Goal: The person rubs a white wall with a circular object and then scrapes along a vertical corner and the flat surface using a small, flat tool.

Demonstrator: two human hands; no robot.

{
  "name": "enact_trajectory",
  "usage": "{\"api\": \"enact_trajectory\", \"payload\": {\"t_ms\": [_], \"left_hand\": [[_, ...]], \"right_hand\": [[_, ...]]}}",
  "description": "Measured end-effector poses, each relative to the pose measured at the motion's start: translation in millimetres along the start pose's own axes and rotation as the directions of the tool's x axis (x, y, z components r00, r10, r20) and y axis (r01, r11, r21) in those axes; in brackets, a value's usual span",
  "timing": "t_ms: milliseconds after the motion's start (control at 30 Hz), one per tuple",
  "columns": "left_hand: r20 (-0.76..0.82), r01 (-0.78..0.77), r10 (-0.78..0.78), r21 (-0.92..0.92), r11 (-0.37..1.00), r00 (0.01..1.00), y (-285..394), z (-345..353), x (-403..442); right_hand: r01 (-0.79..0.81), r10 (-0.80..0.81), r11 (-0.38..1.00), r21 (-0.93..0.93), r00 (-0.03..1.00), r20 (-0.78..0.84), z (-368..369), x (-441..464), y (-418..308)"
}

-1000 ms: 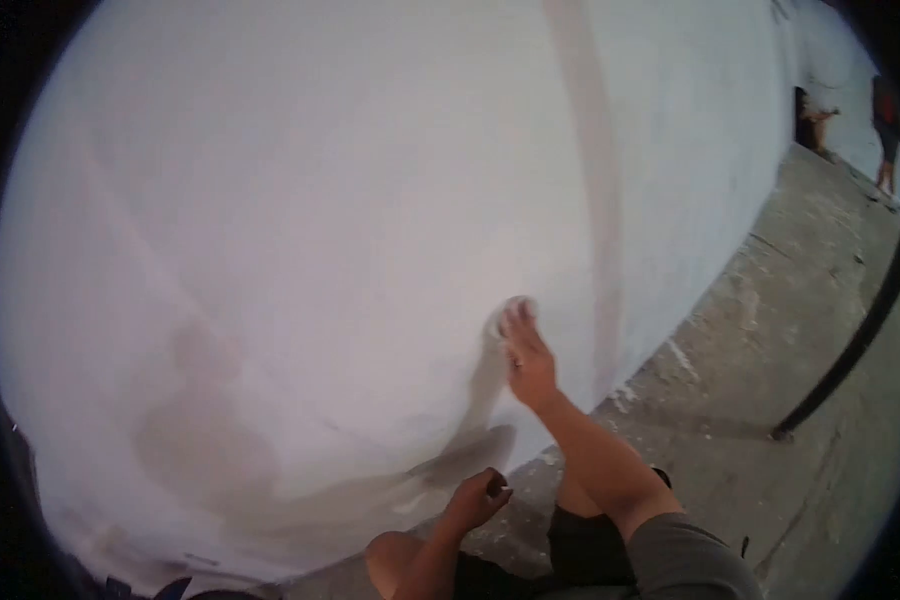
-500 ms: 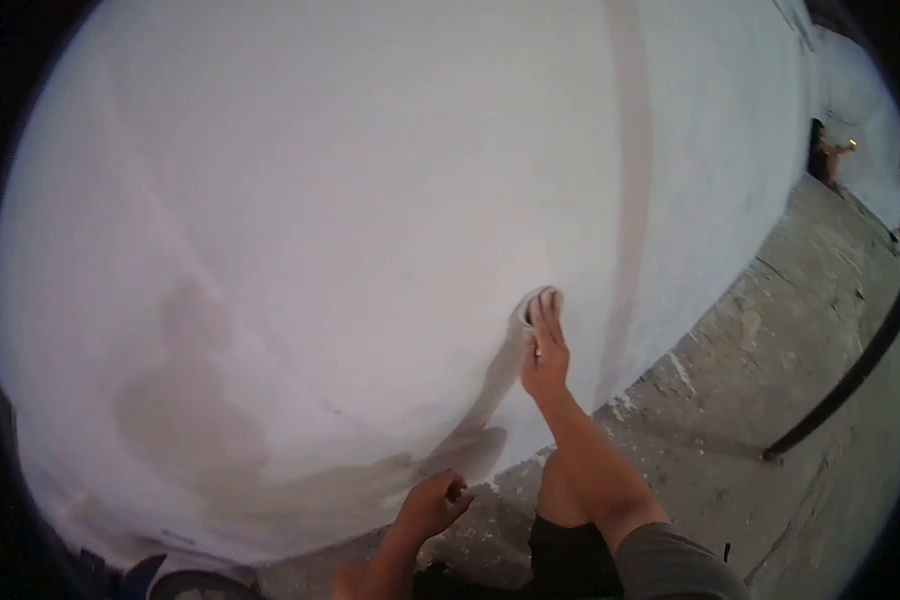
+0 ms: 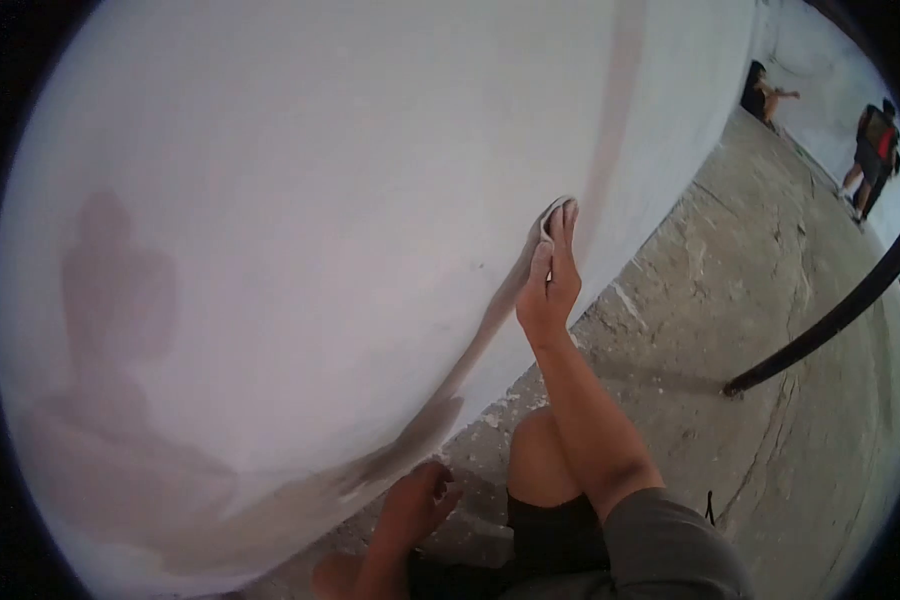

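My right hand (image 3: 552, 275) is raised against the white wall (image 3: 370, 200), its fingers pressing a pale, round-edged pad (image 3: 547, 218) to the surface. The pad shows at the left of the fingertips, with a dark inner side. Low by the wall's bottom edge, my left hand (image 3: 420, 500) hangs near my knees with its fingers curled. Whether anything is inside those fingers is too small and dark to tell. Shadows of my head and arm fall on the wall.
A dark curved pole (image 3: 830, 325) meets the rough concrete floor (image 3: 690, 300) at the right. In the far corner a person (image 3: 762, 95) sits against the wall, and another person (image 3: 873, 155) stands farther right. A faint darker stripe runs down the wall.
My right hand has moved up along the wall with the pad. My left hand has shifted slightly left. The view has turned, and the standing person shows more fully.
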State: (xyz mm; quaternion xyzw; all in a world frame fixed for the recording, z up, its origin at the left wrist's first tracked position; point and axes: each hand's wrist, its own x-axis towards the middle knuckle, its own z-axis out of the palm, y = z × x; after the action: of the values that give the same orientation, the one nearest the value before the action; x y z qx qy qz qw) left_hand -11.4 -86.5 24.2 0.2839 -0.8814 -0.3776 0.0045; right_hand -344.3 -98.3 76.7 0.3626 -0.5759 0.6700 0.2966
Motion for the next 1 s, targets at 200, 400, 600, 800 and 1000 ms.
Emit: {"api": "enact_trajectory", "payload": {"t_ms": [200,400,600,800,1000], "left_hand": [[0.161,-0.183,0.181,-0.007,0.983,0.970,4,20,37],[0.257,-0.032,0.032,-0.002,0.999,0.966,31,28,74],[0.283,-0.061,0.062,-0.014,0.998,0.957,34,38,99],[0.223,0.007,0.000,-0.031,1.000,0.975,45,34,91],[0.079,-0.058,0.059,-0.009,0.998,0.995,35,17,51]], "right_hand": [[-0.358,0.365,0.926,0.120,0.930,-0.045,-11,9,49],[-0.581,0.593,0.786,0.211,0.805,0.007,-29,12,80],[-0.598,0.609,0.778,0.193,0.794,0.004,-34,12,88],[-0.493,0.498,0.861,0.124,0.867,-0.005,-26,8,85],[-0.443,0.452,0.885,0.145,0.891,-0.039,-12,9,34]]}}
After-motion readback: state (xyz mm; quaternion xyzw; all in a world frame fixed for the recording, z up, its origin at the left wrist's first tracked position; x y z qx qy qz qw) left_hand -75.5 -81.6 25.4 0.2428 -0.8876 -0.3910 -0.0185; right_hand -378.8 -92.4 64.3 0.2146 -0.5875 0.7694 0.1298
